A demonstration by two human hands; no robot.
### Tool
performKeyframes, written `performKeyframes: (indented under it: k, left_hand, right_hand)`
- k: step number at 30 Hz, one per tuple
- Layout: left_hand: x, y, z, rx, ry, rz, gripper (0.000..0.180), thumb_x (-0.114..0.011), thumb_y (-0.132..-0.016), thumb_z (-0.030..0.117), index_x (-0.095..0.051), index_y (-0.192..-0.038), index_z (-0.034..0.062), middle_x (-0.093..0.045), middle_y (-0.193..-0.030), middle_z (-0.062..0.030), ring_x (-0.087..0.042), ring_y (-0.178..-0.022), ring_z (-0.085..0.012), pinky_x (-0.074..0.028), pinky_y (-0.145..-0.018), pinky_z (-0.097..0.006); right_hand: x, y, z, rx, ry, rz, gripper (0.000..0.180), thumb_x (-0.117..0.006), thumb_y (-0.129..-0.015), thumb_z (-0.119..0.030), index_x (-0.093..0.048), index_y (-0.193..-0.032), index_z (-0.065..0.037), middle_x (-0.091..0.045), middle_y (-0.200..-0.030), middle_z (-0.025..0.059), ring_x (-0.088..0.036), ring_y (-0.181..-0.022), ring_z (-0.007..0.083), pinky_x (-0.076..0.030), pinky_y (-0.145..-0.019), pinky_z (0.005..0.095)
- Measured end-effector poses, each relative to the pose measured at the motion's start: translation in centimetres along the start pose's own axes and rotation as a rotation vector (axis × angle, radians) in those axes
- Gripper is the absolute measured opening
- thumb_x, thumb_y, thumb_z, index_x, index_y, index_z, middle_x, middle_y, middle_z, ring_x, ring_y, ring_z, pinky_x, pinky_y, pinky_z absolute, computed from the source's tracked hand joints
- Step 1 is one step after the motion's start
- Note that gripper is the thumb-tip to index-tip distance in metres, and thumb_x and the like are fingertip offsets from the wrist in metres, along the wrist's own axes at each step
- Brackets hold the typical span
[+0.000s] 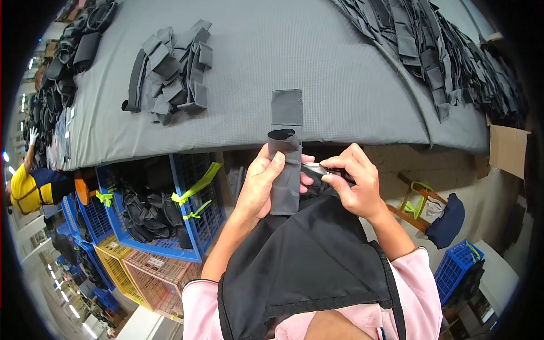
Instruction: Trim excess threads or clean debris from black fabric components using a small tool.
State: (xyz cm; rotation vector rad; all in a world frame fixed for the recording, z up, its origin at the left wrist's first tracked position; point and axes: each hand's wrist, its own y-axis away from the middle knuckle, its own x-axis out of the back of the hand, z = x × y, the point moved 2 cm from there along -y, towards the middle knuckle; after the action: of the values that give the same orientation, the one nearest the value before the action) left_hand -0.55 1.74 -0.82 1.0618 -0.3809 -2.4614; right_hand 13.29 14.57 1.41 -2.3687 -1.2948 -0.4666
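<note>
My left hand (262, 184) is closed round a dark grey fabric strip (285, 195), thumb on its front. The strip stands upright at the table's near edge, and its top end (287, 107) lies flat on the table. Partway down, a rolled fold of the cloth forms an open loop. Between the thumb and fingers of my right hand (357, 181) are small thread snips (315, 168) with bright metal and a dark handle. Their tip touches or nearly touches the strip's right edge; I cannot tell which. Some fingertips of my left hand show behind the strip.
A grey cloth covers the wide table (243, 62). Similar strips lie in a loose pile (173, 71) at left and a long heap (419, 51) at far right. Below left stand blue crates (192, 226) of black goods; a wooden stool (416, 204) is at right. A person in yellow (28, 190) is far left.
</note>
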Motion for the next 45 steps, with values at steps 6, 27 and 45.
performKeyframes:
  k: [6,27,45]
  left_hand:
    - [-0.4,0.0,-0.3,0.018,0.115,0.035,0.039,-0.046,-0.096,0.033,-0.041,-0.118,0.0004,-0.059,-0.108,-0.0171,-0.064,-0.087,-0.0252,-0.057,-0.066,-0.036]
    - [-1.8,0.8,-0.9,-0.033,-0.080,0.075,0.039,-0.047,-0.096,0.023,-0.036,-0.128,0.0029,-0.054,-0.121,-0.0177,-0.062,-0.089,-0.0215,-0.055,-0.070,-0.033]
    - [-1.9,0.8,-1.2,-0.029,-0.029,0.037,0.044,-0.047,-0.097,0.021,-0.031,-0.135,0.0057,-0.054,-0.120,-0.0168,-0.062,-0.089,-0.0215,-0.055,-0.068,-0.032]
  right_hand:
    - [-1.6,-0.8,-0.3,0.056,-0.131,0.141,0.019,-0.071,-0.072,0.000,-0.065,-0.090,0.000,-0.057,-0.074,0.0057,-0.051,-0.063,0.0154,-0.046,-0.055,0.0257]
    - [0.5,-2.3,-0.2,0.101,0.298,0.235,0.023,-0.072,-0.069,-0.006,-0.062,-0.089,-0.005,-0.050,-0.072,0.0058,-0.053,-0.053,0.0200,-0.042,-0.047,0.0310]
    - [0.1,-2.0,-0.2,0.133,0.218,0.304,0.018,-0.072,-0.068,-0.002,-0.064,-0.085,-0.004,-0.052,-0.071,0.0058,-0.052,-0.051,0.0180,-0.043,-0.047,0.0284]
